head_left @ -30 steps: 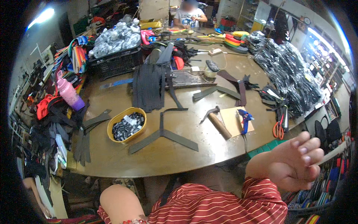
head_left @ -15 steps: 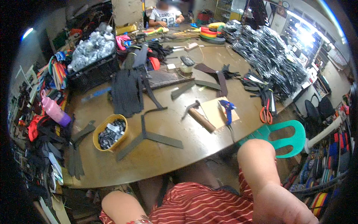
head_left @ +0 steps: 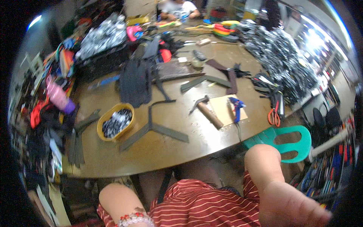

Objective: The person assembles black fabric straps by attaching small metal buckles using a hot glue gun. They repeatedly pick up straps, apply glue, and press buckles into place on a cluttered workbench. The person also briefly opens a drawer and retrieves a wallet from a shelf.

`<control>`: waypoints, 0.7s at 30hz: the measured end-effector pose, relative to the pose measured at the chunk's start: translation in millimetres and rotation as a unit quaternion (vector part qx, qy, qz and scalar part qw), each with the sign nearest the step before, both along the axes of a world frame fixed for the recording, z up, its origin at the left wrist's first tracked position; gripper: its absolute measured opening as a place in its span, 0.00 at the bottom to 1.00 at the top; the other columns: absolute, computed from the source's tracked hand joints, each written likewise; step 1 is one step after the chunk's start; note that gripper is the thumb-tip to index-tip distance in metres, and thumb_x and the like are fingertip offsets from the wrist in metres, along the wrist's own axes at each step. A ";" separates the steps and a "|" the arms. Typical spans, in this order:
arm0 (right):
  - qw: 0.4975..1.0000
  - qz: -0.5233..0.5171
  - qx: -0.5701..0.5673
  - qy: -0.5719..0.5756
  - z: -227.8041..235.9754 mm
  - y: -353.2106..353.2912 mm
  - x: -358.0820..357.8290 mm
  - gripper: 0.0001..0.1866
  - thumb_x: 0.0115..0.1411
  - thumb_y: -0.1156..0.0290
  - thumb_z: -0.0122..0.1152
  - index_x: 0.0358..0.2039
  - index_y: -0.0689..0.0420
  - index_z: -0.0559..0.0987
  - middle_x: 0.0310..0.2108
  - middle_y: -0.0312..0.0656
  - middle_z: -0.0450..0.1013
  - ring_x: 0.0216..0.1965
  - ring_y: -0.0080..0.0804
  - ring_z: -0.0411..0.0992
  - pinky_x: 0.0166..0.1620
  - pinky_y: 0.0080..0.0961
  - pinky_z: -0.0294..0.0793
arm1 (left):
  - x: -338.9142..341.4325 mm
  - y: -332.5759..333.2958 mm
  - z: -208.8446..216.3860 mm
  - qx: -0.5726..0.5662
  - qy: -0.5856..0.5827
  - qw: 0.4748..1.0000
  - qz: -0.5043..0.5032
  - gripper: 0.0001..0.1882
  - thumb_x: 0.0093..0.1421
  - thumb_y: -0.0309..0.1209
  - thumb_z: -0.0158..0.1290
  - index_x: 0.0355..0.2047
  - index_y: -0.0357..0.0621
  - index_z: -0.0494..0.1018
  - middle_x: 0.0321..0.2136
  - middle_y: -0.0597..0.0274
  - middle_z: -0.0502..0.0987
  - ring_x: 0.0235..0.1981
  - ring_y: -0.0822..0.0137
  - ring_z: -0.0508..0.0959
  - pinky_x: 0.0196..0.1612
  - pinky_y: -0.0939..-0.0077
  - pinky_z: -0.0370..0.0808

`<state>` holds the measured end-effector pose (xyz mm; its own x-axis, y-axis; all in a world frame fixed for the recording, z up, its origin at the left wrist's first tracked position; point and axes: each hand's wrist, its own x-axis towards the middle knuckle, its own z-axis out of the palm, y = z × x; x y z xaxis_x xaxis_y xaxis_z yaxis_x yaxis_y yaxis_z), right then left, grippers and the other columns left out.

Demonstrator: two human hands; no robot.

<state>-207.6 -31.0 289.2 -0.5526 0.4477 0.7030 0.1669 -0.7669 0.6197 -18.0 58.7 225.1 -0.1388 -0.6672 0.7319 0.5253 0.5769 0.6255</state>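
Observation:
My right hand [head_left: 293, 206] is at the lower right, clear of the table, partly cut off by the lower edge. Its fingers are stretched out and hold nothing I can see. Of my left arm only the forearm [head_left: 117, 200] and wrist show, with a beaded bracelet [head_left: 134, 220] in red and pale pink; the hand is out of view. On the table [head_left: 170, 155] ahead lie a hammer [head_left: 210, 114], a blue glue gun [head_left: 237, 108] on a cream sheet [head_left: 218, 105], and a Y-shaped dark webbing strap [head_left: 150, 126]. A yellow basket [head_left: 101, 130] holds small black and silvery pieces.
Orange-handled scissors [head_left: 274, 116] lie near the right edge above a green plastic chair [head_left: 302, 140]. Black webbing [head_left: 135, 83] is stacked farther back. Heaps of shiny packets [head_left: 283, 56] cover the far right. A pink-purple bottle [head_left: 60, 97] leans at left. Another person [head_left: 179, 11] sits opposite.
The view has tilted and shifted slightly, so the table's things sit a little higher and rightward. More of my left wrist and bracelet shows. My right hand remains stretched out at the lower right.

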 end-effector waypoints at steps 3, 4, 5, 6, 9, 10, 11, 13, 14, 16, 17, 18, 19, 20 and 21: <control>0.976 0.200 -0.041 0.081 -32.5 -10.7 8.0 0.23 0.62 0.51 0.43 0.56 0.45 0.67 0.55 0.41 0.64 0.58 0.35 0.57 0.59 0.40 0.51 | 21.4 3.9 -18.5 0.005 -0.057 0.996 -0.069 0.19 0.64 0.33 0.42 0.52 0.37 0.63 0.53 0.50 0.64 0.55 0.56 0.63 0.58 0.64 0.59; 0.961 0.247 -0.048 0.116 -44.4 -17.3 13.9 0.23 0.62 0.50 0.43 0.55 0.43 0.68 0.55 0.40 0.64 0.58 0.35 0.57 0.58 0.40 0.52 | 31.3 1.1 -28.4 0.005 -0.087 0.991 -0.106 0.19 0.64 0.33 0.42 0.52 0.37 0.63 0.53 0.50 0.64 0.55 0.56 0.62 0.59 0.64 0.59; 0.962 0.179 0.068 0.192 -69.5 -33.8 19.8 0.21 0.59 0.54 0.46 0.52 0.45 0.69 0.52 0.41 0.65 0.56 0.36 0.59 0.56 0.40 0.55 | 43.3 -3.9 -40.1 0.007 -0.118 0.983 -0.140 0.19 0.64 0.33 0.42 0.52 0.37 0.63 0.53 0.50 0.64 0.56 0.56 0.62 0.59 0.64 0.59; 0.954 0.078 0.165 0.238 -91.4 -48.5 28.6 0.19 0.57 0.58 0.48 0.49 0.47 0.71 0.50 0.42 0.66 0.54 0.38 0.61 0.54 0.40 0.58 | 55.2 -14.3 -53.9 0.013 -0.149 0.974 -0.170 0.19 0.63 0.33 0.42 0.52 0.37 0.63 0.53 0.50 0.64 0.56 0.56 0.62 0.59 0.64 0.59; 0.669 -0.210 0.375 0.606 -176.1 -94.2 62.8 0.21 0.48 0.75 0.59 0.46 0.55 0.73 0.48 0.48 0.66 0.50 0.48 0.64 0.51 0.40 0.65 | 87.4 -70.0 -109.0 0.105 -0.184 0.975 -0.071 0.19 0.63 0.33 0.42 0.52 0.37 0.64 0.53 0.50 0.64 0.56 0.56 0.61 0.59 0.64 0.58; 0.647 -0.259 0.368 0.615 -206.6 -109.8 78.9 0.21 0.49 0.76 0.57 0.47 0.56 0.74 0.48 0.47 0.67 0.47 0.45 0.65 0.49 0.39 0.66 | 91.2 -95.1 -132.9 0.146 -0.222 0.956 0.129 0.19 0.63 0.33 0.43 0.52 0.37 0.64 0.53 0.50 0.64 0.56 0.56 0.61 0.59 0.64 0.58; 0.622 -0.271 0.364 0.638 -233.0 -114.1 79.0 0.18 0.50 0.75 0.57 0.44 0.56 0.75 0.46 0.46 0.69 0.45 0.44 0.67 0.47 0.39 0.67 | 82.8 -115.1 -158.8 0.228 -0.427 0.739 0.469 0.25 0.64 0.36 0.43 0.58 0.36 0.59 0.59 0.47 0.59 0.63 0.54 0.56 0.63 0.64 0.54; 0.551 -0.311 0.355 0.688 -270.9 -129.7 80.0 0.13 0.51 0.73 0.57 0.40 0.56 0.77 0.42 0.45 0.71 0.41 0.43 0.69 0.44 0.39 0.68 | 72.0 -123.3 -203.1 0.151 -0.606 0.619 0.476 0.27 0.64 0.39 0.42 0.58 0.33 0.58 0.60 0.44 0.56 0.63 0.53 0.54 0.64 0.61 0.52; 0.547 -0.312 0.355 0.691 -281.1 -135.5 77.3 0.10 0.52 0.71 0.57 0.36 0.56 0.77 0.39 0.46 0.72 0.39 0.43 0.70 0.43 0.40 0.68 | 65.5 -122.8 -219.9 0.222 -0.668 0.585 0.404 0.27 0.64 0.39 0.41 0.57 0.31 0.58 0.61 0.44 0.55 0.63 0.52 0.54 0.63 0.60 0.52; 0.462 -0.331 0.378 0.731 -289.1 -147.7 74.6 0.07 0.53 0.68 0.56 0.29 0.56 0.78 0.34 0.46 0.74 0.35 0.43 0.71 0.40 0.40 0.69 | 55.2 -123.9 -239.4 0.169 -0.700 0.565 0.404 0.27 0.62 0.37 0.43 0.56 0.30 0.58 0.59 0.43 0.57 0.62 0.52 0.57 0.63 0.62 0.54; 0.459 -0.310 0.410 0.725 -288.9 -156.7 78.6 0.12 0.55 0.62 0.55 0.24 0.58 0.76 0.29 0.49 0.74 0.33 0.48 0.72 0.38 0.42 0.70 | 52.7 -126.7 -243.2 0.120 -0.683 0.578 0.430 0.21 0.61 0.34 0.44 0.50 0.33 0.64 0.53 0.44 0.66 0.57 0.51 0.64 0.58 0.63 0.63; 0.416 -0.317 0.447 0.726 -287.1 -165.0 85.8 0.14 0.55 0.60 0.54 0.24 0.59 0.76 0.29 0.50 0.74 0.33 0.49 0.72 0.38 0.42 0.71 | 52.1 -128.6 -243.7 0.133 -0.651 0.611 0.430 0.18 0.60 0.33 0.44 0.47 0.35 0.66 0.49 0.45 0.68 0.53 0.51 0.66 0.55 0.63 0.65; 0.390 -0.326 0.478 0.716 -285.3 -174.7 98.6 0.16 0.56 0.58 0.54 0.25 0.59 0.76 0.29 0.51 0.74 0.33 0.49 0.73 0.38 0.42 0.71 | 54.2 -134.8 -242.2 0.158 -0.634 0.632 0.418 0.15 0.60 0.32 0.44 0.44 0.36 0.67 0.45 0.46 0.71 0.50 0.51 0.69 0.52 0.63 0.67; 0.408 -0.322 0.495 0.697 -284.3 -185.7 115.7 0.18 0.56 0.55 0.54 0.26 0.60 0.77 0.30 0.52 0.74 0.33 0.50 0.73 0.38 0.43 0.71 | 57.5 -143.6 -239.5 0.163 -0.605 0.655 0.423 0.12 0.60 0.31 0.44 0.41 0.38 0.68 0.41 0.48 0.73 0.47 0.51 0.71 0.50 0.64 0.69; 0.376 -0.337 0.519 0.689 -285.2 -195.4 133.5 0.20 0.56 0.53 0.53 0.27 0.60 0.77 0.30 0.53 0.75 0.33 0.51 0.73 0.37 0.43 0.72 | 61.8 -153.2 -237.1 0.128 -0.575 0.656 0.472 0.08 0.58 0.30 0.45 0.36 0.40 0.68 0.33 0.50 0.73 0.39 0.51 0.72 0.44 0.62 0.71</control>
